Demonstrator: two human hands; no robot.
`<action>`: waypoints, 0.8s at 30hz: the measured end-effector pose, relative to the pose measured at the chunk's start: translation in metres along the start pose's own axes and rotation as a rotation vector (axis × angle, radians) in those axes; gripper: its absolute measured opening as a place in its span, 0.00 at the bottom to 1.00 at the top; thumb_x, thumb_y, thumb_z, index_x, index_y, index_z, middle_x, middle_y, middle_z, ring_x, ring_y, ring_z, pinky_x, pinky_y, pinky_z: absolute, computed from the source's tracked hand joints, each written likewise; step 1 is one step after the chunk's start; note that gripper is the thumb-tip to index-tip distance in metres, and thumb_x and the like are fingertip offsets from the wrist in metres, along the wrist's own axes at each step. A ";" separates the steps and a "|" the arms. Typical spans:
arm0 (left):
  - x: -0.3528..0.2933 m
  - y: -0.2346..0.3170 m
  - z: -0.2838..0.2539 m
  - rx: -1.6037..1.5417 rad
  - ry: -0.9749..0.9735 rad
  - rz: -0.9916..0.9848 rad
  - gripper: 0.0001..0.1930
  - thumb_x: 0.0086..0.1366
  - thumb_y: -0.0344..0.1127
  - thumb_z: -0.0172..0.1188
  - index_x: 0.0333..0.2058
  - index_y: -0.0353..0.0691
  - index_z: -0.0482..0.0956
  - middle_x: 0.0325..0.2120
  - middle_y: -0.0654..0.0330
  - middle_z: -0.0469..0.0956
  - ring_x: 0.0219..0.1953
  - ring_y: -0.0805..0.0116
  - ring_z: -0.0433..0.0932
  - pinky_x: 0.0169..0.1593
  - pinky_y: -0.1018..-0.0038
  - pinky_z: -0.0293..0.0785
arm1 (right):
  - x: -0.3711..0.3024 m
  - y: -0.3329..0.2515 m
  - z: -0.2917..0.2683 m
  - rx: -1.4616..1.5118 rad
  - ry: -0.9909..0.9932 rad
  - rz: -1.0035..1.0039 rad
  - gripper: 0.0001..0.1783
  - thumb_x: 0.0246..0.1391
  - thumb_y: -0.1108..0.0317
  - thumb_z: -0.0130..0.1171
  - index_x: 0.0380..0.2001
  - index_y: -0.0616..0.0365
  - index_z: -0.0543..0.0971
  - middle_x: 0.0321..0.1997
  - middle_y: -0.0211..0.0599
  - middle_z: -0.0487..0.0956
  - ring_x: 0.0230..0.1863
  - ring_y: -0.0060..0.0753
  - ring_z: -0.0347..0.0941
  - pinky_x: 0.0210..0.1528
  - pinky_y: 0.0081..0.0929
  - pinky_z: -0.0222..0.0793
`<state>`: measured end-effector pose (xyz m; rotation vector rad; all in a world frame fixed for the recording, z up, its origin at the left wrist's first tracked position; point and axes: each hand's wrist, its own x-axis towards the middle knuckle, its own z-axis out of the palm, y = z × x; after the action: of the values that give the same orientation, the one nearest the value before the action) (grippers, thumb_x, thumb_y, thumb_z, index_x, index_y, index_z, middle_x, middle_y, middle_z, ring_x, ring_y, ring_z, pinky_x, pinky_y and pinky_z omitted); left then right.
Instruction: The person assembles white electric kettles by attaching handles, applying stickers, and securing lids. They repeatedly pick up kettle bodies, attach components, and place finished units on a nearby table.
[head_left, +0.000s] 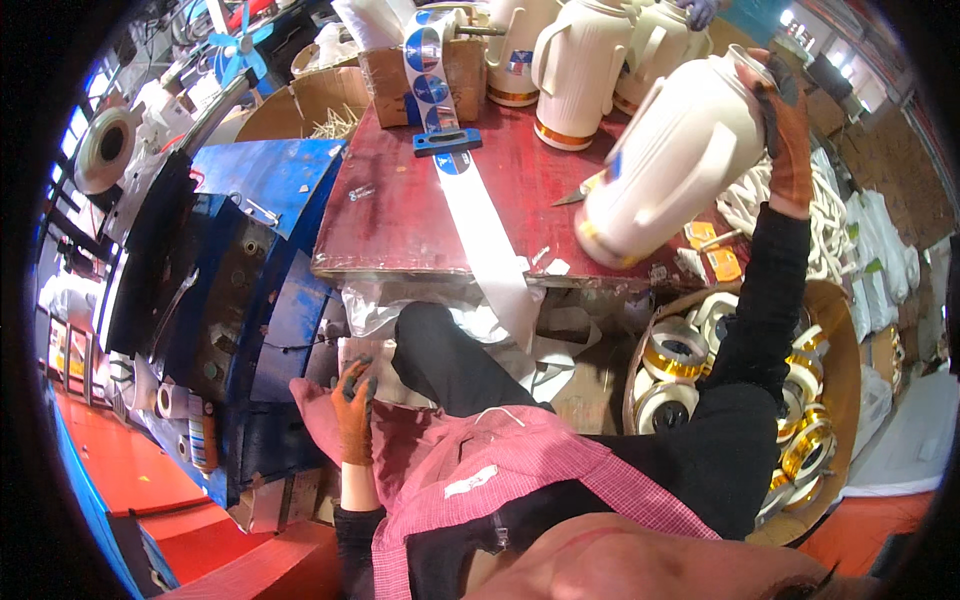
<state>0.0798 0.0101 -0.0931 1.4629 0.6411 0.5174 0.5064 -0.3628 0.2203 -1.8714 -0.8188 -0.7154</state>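
My right hand (788, 140), in an orange-brown and grey glove, is shut on the top rim of a cream thermos jug casing (675, 150). The casing tilts over the front right of the red table (390, 225), its base low and to the left. Beside my lap, my left hand (354, 415) is raised in a like glove, its fingers apart and nothing in them. A white strip of round blue stickers (430, 88) passes under a blue bar (447, 142) and hangs past the table's front edge. A pointed blade (571, 197) shows just left of the casing.
More cream jugs (580, 70) stand at the back, near another person's gloved hand (700, 10). A carton (848, 375) of white and gold rings is at my right. White cord-like pieces (825, 215) are heaped behind my right arm. A blue metal machine (225, 290) stands left.
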 end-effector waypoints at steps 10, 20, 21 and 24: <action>0.000 -0.004 0.028 0.368 0.035 0.342 0.31 0.55 0.30 0.58 0.57 0.33 0.60 0.49 0.47 0.71 0.51 0.60 0.71 0.55 0.68 0.64 | 0.142 0.286 0.079 -0.970 0.006 0.027 0.31 0.48 0.43 0.55 0.45 0.57 0.75 0.47 0.52 0.74 0.49 0.53 0.69 0.51 0.40 0.65; 0.080 0.148 0.216 0.596 0.107 1.623 0.26 0.53 0.35 0.57 0.52 0.62 0.68 0.52 0.59 0.65 0.53 0.49 0.62 0.53 0.51 0.62 | 0.169 0.173 0.319 -0.889 -0.102 -0.436 0.24 0.53 0.48 0.51 0.42 0.58 0.77 0.41 0.46 0.77 0.41 0.45 0.72 0.49 0.37 0.67; 0.070 0.159 0.223 0.456 0.023 1.695 0.25 0.53 0.36 0.57 0.51 0.62 0.68 0.51 0.59 0.66 0.54 0.50 0.63 0.53 0.51 0.63 | 0.155 0.129 0.343 -0.825 -0.079 -0.543 0.24 0.54 0.49 0.51 0.42 0.58 0.77 0.41 0.46 0.77 0.41 0.44 0.73 0.48 0.36 0.67; 0.017 0.149 0.214 0.384 -0.123 1.601 0.24 0.54 0.36 0.56 0.51 0.62 0.68 0.51 0.58 0.66 0.53 0.50 0.63 0.53 0.51 0.62 | 0.092 -0.027 0.446 -0.502 -0.034 -1.003 0.22 0.56 0.51 0.50 0.41 0.58 0.78 0.39 0.44 0.78 0.38 0.41 0.74 0.48 0.35 0.68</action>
<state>0.2463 -0.1284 0.0540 2.1568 -0.7481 1.5344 0.5995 0.0745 0.1309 -1.8153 -1.7559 -1.6162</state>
